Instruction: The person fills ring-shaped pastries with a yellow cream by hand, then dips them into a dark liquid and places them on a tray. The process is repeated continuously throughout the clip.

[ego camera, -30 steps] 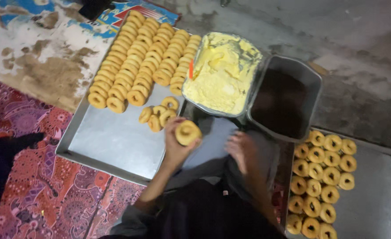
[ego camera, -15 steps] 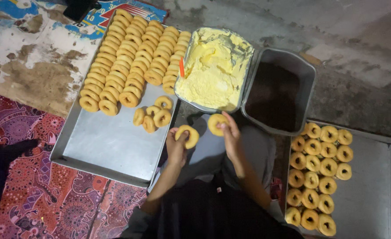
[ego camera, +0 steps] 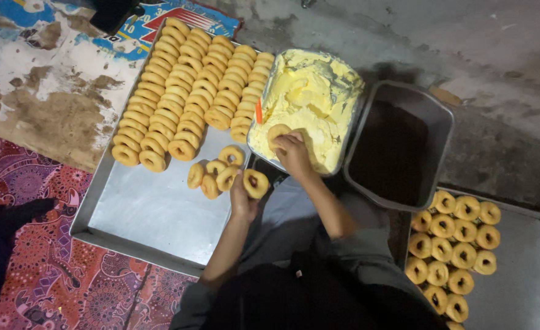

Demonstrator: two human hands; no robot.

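My left hand [ego camera: 243, 197] holds a golden ring-shaped pastry [ego camera: 256, 183] just over the near right corner of a large metal tray [ego camera: 154, 214]. A few loose rings [ego camera: 214, 174] lie right beside it. My right hand [ego camera: 294, 153] holds another ring pastry [ego camera: 277, 132] and presses it into the pale yellow cream filling a metal tub [ego camera: 310, 101]. An orange spatula handle [ego camera: 258, 112] sticks out of the cream at the tub's left edge.
Rows of ring pastries [ego camera: 187, 91] fill the far half of the left tray. A dark tub of brown topping [ego camera: 398, 146] stands right of the cream. A second tray [ego camera: 527, 275] at the right holds several rings [ego camera: 453, 238]. Patterned cloth [ego camera: 44, 269] covers the floor at left.
My right hand picked up a ring pastry and carried it forward into the cream tub. My left hand moved its pastry slightly left towards the loose rings.
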